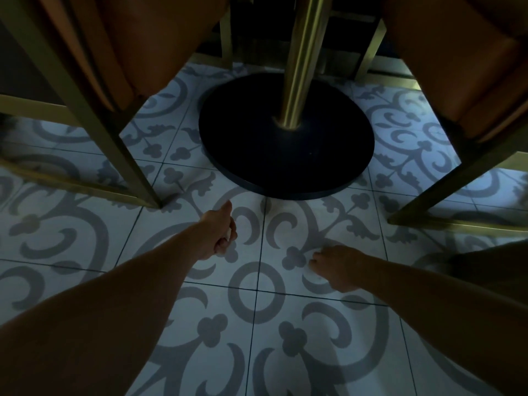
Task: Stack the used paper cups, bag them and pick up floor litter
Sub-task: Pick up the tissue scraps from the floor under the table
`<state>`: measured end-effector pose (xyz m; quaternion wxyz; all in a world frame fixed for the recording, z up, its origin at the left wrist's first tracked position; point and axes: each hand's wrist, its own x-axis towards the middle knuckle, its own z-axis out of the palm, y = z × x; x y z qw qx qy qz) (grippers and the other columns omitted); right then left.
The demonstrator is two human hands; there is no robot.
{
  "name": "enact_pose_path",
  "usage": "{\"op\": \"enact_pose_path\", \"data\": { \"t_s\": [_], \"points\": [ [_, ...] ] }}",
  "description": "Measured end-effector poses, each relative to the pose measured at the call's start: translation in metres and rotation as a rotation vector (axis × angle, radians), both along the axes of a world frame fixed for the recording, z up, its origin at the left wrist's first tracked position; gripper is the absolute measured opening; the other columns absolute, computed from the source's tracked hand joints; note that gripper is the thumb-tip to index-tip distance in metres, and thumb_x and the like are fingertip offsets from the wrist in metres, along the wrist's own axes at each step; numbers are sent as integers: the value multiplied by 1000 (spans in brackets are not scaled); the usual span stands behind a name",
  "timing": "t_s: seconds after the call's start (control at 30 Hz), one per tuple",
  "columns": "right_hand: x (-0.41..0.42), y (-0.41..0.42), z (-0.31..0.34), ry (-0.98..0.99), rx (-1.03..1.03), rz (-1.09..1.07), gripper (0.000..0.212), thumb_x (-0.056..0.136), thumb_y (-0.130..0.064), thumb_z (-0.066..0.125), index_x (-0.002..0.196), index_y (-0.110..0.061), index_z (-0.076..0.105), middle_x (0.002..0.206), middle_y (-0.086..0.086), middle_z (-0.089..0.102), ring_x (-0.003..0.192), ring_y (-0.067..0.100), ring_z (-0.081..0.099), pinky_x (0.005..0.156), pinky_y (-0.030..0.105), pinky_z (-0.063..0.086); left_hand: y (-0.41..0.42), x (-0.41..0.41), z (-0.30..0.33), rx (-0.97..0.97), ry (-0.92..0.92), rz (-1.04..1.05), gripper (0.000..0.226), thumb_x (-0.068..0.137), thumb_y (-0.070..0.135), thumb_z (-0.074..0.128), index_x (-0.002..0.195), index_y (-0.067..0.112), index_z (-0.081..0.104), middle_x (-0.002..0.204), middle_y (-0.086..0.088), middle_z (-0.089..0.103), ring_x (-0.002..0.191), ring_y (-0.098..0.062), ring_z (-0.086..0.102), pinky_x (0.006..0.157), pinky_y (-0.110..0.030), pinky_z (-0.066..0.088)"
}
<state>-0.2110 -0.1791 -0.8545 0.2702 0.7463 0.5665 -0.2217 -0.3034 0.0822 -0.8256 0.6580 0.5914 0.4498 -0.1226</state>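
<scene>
I am looking down at a patterned tile floor [257, 352] under a table. My left hand [220, 232] reaches forward, closed in a fist, and a small white scrap of litter [228, 233] shows between its fingers. My right hand [337, 267] hovers low over the tiles, palm down and fingers bent and apart, with nothing visible in it. A faint pale patch [275, 207] lies on the floor just in front of the table base; it is too blurred to identify. No cups or bag are in view.
A round black table base [285, 155] with a brass post [297, 67] stands ahead. Brass chair legs [114, 130] with an orange seat are at the left, and another chair [468, 155] is at the right. The light is dim.
</scene>
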Motion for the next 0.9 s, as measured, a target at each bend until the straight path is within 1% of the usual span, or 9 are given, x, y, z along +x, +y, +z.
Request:
{"op": "enact_pose_path", "data": {
  "t_s": [0.17, 0.27, 0.33, 0.43, 0.5, 0.6, 0.73, 0.8, 0.9],
  "points": [
    [-1, 12, 8, 68, -10, -17, 46, 90, -4, 50, 134, -7, 40, 105, 16, 64, 95, 31, 63, 72, 34, 42, -2, -1, -6, -12, 13, -36, 65, 103, 51, 28, 56, 8, 46, 44, -6, 45, 29, -11, 27, 35, -14, 20],
    [-2, 22, 10, 59, -57, 61, 24, 88, -3, 49, 111, -5, 58, 98, 17, 68, 89, 31, 67, 71, 33, 45, -6, -2, -9, -13, 32, -45, 66, 103, 51, 28, 55, 9, 45, 47, -7, 45, 28, -11, 26, 33, -14, 19],
    [-5, 29, 12, 76, -59, 26, 21, 89, -8, 47, 102, -4, 63, 95, 17, 69, 88, 33, 67, 71, 32, 47, -11, -7, -11, 24, 49, -58, 65, 103, 50, 29, 58, 8, 48, 52, -9, 47, 29, -10, 28, 33, -15, 20],
    [-23, 34, 18, 158, -44, -108, 20, 90, -20, 46, 98, -10, 61, 97, 12, 65, 91, 31, 63, 72, 29, 41, -29, -33, -14, 10, 116, -45, 60, 103, 47, 32, 62, 8, 52, 55, -9, 50, 35, -13, 33, 36, -16, 23],
    [-44, 32, 23, 234, -25, -108, 15, 88, -26, 44, 85, -15, 54, 85, 8, 59, 80, 26, 60, 69, 30, 43, -44, -61, -13, -74, 190, -30, 58, 103, 46, 33, 65, 8, 55, 58, -10, 50, 39, -14, 36, 39, -16, 24],
    [-77, 32, 32, 289, 44, -126, 26, 89, -33, 41, 78, -12, 51, 74, 6, 53, 68, 22, 54, 63, 29, 38, -62, -109, -5, -192, 259, 19, 56, 104, 46, 32, 71, 8, 56, 58, -7, 50, 40, -14, 39, 38, -17, 25],
    [-117, 34, 66, 352, 126, -164, 31, 90, -32, 42, 66, -13, 45, 58, 0, 41, 61, 23, 50, 60, 29, 34, -81, -175, 33, -267, 370, 188, 55, 102, 47, 37, 71, 7, 56, 46, -4, 47, 44, -16, 40, 38, -15, 26],
    [-137, 36, 96, 377, 134, -183, 36, 91, -31, 42, 60, -13, 40, 55, -2, 34, 59, 23, 46, 59, 30, 32, -91, -202, 66, -330, 434, 308, 52, 102, 46, 39, 72, 7, 57, 52, -6, 49, 43, -16, 42, 40, -16, 28],
    [-163, 39, 150, 422, 124, -210, 44, 92, -27, 42, 52, -16, 28, 53, -1, 32, 57, 24, 44, 57, 30, 31, -99, -224, 124, -390, 467, 375, 48, 101, 44, 41, 77, 7, 60, 62, -10, 54, 40, -15, 47, 38, -17, 35]
  ]
}}
